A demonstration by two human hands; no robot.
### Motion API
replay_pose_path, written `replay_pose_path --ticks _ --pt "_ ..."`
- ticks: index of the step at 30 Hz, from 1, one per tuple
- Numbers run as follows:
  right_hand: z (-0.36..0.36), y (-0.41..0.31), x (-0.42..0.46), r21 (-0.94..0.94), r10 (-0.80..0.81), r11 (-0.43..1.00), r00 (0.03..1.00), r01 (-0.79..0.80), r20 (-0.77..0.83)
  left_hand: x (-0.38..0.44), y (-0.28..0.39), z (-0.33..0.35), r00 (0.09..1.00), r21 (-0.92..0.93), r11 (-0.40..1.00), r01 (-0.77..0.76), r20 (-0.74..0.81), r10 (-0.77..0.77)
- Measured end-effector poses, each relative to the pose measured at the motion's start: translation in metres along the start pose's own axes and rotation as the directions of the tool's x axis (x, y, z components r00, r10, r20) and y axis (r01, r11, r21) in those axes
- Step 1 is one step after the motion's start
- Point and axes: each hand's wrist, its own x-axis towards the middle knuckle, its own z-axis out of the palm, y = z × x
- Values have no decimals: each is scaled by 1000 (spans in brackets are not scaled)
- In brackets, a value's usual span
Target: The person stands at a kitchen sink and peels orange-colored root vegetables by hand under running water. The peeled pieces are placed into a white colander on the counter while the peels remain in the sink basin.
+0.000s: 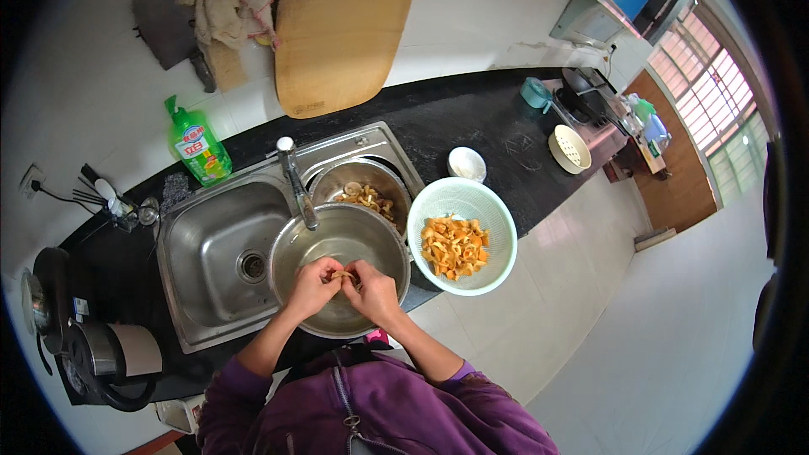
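Note:
Over a wide steel basin (389, 237) with clear water in it, my left hand (313, 287) and my right hand (374, 294) meet fingertip to fingertip. Between them they pinch a small tan piece (342, 275), which looks like mushroom; my fingers partly hide it. To the right, a pale green plastic colander (504, 234) carries a heap of orange-brown pieces (455, 248). Behind the basin a steel pot (325, 182) sits in the smaller sink bowl, with more brownish pieces (374, 200) inside, partly covered by the basin's rim.
The faucet (296, 180) reaches over the basin's back rim. Left of it lies a steel sink bowl (208, 240) with a drain. Green dish soap (201, 145) and an electric kettle (117, 349) stand leftward. A white bowl (467, 164) and cream basket (569, 149) are rightward.

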Motion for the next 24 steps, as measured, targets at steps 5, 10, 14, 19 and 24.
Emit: replay_pose_path --ticks 5,10,14,19,24 --pt "1 1 -3 0 -33 999 999 33 -26 -1 -3 -2 998 -100 994 35 59 -29" --pt "2 2 -2 -3 -105 994 992 105 -66 -2 -5 -2 997 -210 977 44 65 -31" --pt "1 2 -2 51 -32 998 995 37 -89 -2 -8 -6 996 -300 951 75 64 -58" --pt "-12 8 -1 192 103 977 993 -89 -64 -3 1 -19 975 -406 890 209 159 -157" --pt "-10 5 -2 198 85 977 996 -76 -37 -3 17 -21 962 -397 887 237 226 -155"
